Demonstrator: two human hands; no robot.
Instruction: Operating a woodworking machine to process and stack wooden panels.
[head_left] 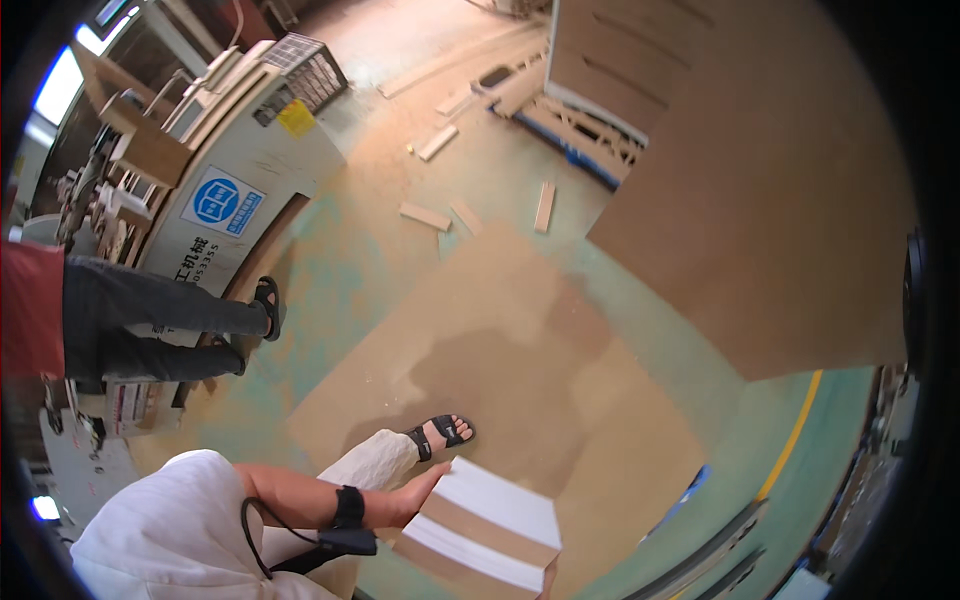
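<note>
Boards (487, 528) in a white and brown stack sit near us at the lower edge, our left hand (418, 497) gripping their left end. Our right hand seems tucked beneath, mostly cut off, so we cannot tell its fingers.
</note>
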